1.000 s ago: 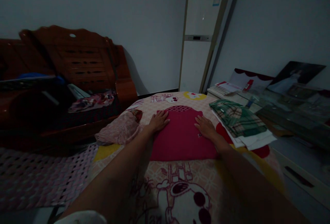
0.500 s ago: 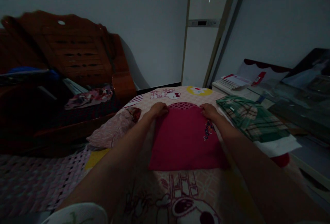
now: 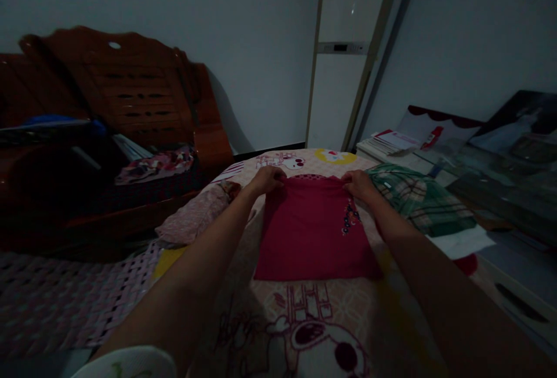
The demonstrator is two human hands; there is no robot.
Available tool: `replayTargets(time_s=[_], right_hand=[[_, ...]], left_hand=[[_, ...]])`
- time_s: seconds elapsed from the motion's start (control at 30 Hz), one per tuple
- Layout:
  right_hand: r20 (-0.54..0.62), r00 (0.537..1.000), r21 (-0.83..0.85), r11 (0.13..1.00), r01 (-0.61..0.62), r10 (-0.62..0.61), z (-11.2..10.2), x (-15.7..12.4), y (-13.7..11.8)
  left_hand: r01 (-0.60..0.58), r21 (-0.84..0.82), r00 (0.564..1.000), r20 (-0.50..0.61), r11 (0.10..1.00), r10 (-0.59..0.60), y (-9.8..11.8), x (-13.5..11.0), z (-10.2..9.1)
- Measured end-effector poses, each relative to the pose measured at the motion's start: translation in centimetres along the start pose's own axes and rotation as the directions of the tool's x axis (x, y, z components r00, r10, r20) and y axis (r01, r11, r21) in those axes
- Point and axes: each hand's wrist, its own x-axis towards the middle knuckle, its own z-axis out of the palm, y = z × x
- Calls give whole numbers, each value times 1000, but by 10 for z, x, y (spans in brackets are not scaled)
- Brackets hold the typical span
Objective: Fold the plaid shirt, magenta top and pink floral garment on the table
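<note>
A folded red garment (image 3: 312, 233) with a small beaded patch lies on a cartoon-print bed cover (image 3: 313, 326). My left hand (image 3: 268, 179) is closed on the garment's far left corner. My right hand (image 3: 357, 183) is closed on its far right corner. The far edge looks slightly lifted between the two hands. Both forearms reach forward over the cover.
A green plaid folded cloth (image 3: 418, 201) on white fabric lies to the right. A pink crumpled cloth (image 3: 195, 215) lies to the left. A wooden bench (image 3: 117, 128) with clutter stands at left, a tall white air conditioner (image 3: 343, 53) behind, a cluttered cabinet top (image 3: 491, 175) at right.
Both hands slid from lying flat on the red garment to its far corners and closed on them. The far edge has risen slightly.
</note>
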Motion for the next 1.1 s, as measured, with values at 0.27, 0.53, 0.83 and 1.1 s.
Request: replayTargets(time_s=[0.27, 0.53, 0.83, 1.1], right_hand=[[-124, 979, 193, 964, 183, -161, -42, -100, -9], [-66, 985, 46, 986, 160, -157, 9, -168, 1], [-194, 955, 63, 969, 239, -223, -10, -171, -6], [-180, 959, 158, 956, 247, -218, -21, -175, -2]], left_hand=[[-104, -136, 992, -90, 985, 92, 41, -96, -18], [-160, -164, 986, 18, 973, 165, 47, -164, 32], [-177, -321, 981, -138, 931, 139, 53, -164, 16], [-175, -443, 985, -69, 879, 161, 54, -170, 8]])
